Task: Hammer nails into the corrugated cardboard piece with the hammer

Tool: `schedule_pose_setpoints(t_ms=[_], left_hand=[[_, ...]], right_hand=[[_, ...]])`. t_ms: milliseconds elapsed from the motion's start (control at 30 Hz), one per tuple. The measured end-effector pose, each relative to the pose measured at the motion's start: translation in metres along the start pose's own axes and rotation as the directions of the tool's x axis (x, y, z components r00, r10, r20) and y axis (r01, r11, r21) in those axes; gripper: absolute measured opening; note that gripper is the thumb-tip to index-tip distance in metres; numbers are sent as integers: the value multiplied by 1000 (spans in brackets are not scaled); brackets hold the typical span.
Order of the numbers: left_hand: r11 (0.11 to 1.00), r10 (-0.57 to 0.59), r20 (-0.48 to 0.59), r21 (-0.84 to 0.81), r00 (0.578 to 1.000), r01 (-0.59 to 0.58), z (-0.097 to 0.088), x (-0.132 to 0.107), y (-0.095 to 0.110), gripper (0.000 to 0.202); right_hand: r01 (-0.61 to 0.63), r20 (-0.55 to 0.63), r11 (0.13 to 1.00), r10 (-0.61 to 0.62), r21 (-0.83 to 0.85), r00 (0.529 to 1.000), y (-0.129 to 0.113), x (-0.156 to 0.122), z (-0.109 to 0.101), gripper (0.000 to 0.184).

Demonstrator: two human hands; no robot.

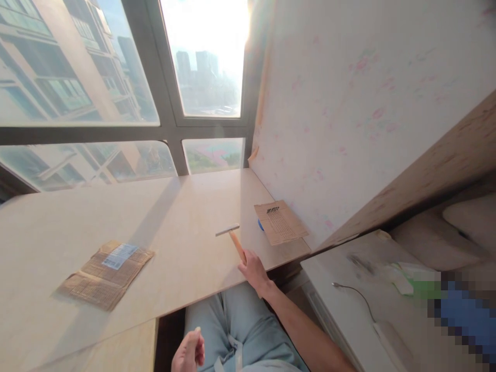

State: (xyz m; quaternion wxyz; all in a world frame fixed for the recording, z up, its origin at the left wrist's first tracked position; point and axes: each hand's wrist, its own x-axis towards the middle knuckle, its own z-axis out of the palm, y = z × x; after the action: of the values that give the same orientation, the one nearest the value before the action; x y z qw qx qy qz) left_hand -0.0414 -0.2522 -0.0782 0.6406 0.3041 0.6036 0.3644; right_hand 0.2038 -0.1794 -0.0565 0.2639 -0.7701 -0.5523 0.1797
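Observation:
My right hand (256, 271) is wrapped around the wooden handle of a small hammer (237, 246) near the table's front edge. Its narrow metal head is raised at the far end of the handle, over the pale wooden tabletop (186, 248). My left hand (189, 350) is low in the view, beside my lap and in front of the table. Its fingers are curled with the thumb pressed against them; anything held there is hidden or too small to name.
A flattened brown cardboard piece (112, 279) with a white label lies on the left. To the right, a printed cardboard sheet (281, 222) covers part of a blue object (261, 225) by the floral wall. A side cabinet (333, 310) bears a cable (358, 293). Windows rise behind.

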Motion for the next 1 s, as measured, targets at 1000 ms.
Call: schedule_pose_setpoints(t_ms=[1000], left_hand=[[993, -82, 77, 88, 994, 75, 47, 20, -34, 62]], right_hand=[[-212, -82, 965, 202, -151, 976, 59, 32, -34, 20]])
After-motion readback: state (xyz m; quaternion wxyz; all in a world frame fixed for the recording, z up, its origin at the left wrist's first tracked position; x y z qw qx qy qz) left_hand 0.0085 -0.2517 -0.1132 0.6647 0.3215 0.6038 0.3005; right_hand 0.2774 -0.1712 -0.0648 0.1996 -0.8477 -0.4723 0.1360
